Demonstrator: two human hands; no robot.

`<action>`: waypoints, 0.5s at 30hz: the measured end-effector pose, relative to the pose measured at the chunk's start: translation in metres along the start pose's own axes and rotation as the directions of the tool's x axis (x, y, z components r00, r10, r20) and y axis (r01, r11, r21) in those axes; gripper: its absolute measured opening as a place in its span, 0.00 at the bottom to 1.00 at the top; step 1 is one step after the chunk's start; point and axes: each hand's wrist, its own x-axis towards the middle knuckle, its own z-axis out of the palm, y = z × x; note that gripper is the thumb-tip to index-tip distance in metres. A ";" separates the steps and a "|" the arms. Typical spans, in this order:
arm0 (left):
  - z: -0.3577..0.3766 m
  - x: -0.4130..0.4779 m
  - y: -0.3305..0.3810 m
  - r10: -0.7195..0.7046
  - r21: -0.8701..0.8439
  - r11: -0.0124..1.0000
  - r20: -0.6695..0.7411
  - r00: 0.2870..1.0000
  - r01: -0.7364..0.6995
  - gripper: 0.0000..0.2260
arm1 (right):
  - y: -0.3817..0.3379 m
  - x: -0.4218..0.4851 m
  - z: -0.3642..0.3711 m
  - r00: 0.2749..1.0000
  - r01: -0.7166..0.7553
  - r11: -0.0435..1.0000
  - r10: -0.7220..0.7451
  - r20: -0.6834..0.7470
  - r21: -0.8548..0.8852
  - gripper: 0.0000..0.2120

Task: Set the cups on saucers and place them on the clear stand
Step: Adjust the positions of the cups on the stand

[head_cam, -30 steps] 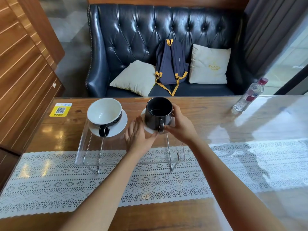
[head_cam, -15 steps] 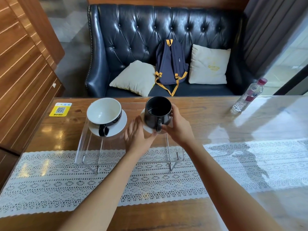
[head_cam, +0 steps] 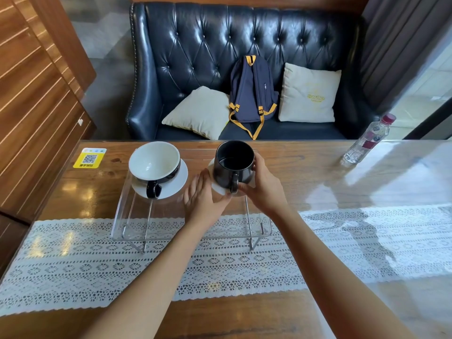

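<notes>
A clear acrylic stand (head_cam: pixel 156 223) sits on the lace runner. On its left part rests a wide cup (head_cam: pixel 154 162), white inside and black outside, on a white saucer (head_cam: pixel 179 178), handle toward me. On the right part stands a black mug (head_cam: pixel 233 165) on a white saucer (head_cam: pixel 217 188) that is mostly hidden. My right hand (head_cam: pixel 263 184) wraps the mug's right side and pinches near its handle. My left hand (head_cam: pixel 203 199) lies flat against the saucer's near-left edge, fingers straight.
A plastic water bottle (head_cam: pixel 367 140) with a red cap stands at the table's far right. A yellow QR sticker (head_cam: pixel 89 158) lies at the far left. Beyond the table is a dark leather sofa (head_cam: pixel 195 45) with two cushions and a navy backpack (head_cam: pixel 252 91).
The black mug and its saucer have shifted very slightly left and away on the stand, both hands moving with them. The wide cup has not moved.
</notes>
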 end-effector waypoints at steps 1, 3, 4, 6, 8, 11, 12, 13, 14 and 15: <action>0.000 0.000 0.000 0.002 0.002 1.000 -0.001 1.000 -0.002 0.40 | 0.000 0.000 0.000 1.000 0.000 1.000 0.000 -0.001 0.000 0.39; 0.001 0.000 0.000 0.003 0.000 1.000 -0.004 1.000 -0.003 0.40 | 0.000 0.000 -0.001 1.000 -0.001 1.000 0.001 -0.003 0.006 0.39; 0.001 0.000 0.000 0.001 -0.005 1.000 -0.004 1.000 -0.001 0.40 | 0.000 0.000 -0.001 1.000 -0.002 1.000 0.002 -0.002 0.009 0.39; 0.001 0.000 -0.001 -0.003 -0.017 1.000 -0.004 1.000 0.003 0.40 | 0.000 0.000 -0.001 1.000 -0.010 1.000 0.010 0.000 0.012 0.39; 0.001 0.000 -0.001 0.000 -0.016 1.000 -0.007 1.000 0.000 0.40 | -0.001 0.000 0.000 1.000 -0.022 1.000 0.022 -0.009 0.011 0.38; 0.001 0.000 -0.002 0.012 -0.006 1.000 -0.008 1.000 -0.012 0.40 | -0.001 0.001 0.001 0.999 -0.027 1.000 0.027 -0.018 -0.001 0.38; 0.001 0.000 -0.002 0.012 -0.007 1.000 -0.007 1.000 -0.012 0.40 | -0.001 0.001 0.001 0.999 -0.030 1.000 0.030 -0.021 -0.004 0.38; 0.001 0.000 -0.002 0.010 -0.008 1.000 -0.006 1.000 -0.010 0.40 | -0.002 0.001 0.001 0.999 -0.032 0.999 0.032 -0.023 -0.006 0.38; 0.001 0.000 -0.002 0.007 -0.007 1.000 -0.003 1.000 -0.007 0.40 | -0.002 0.001 0.002 0.999 -0.032 0.999 0.031 -0.028 -0.009 0.39; 0.001 0.000 -0.002 0.006 -0.005 1.000 0.000 1.000 -0.006 0.40 | -0.003 0.001 0.003 0.999 -0.029 1.000 0.029 -0.034 -0.011 0.38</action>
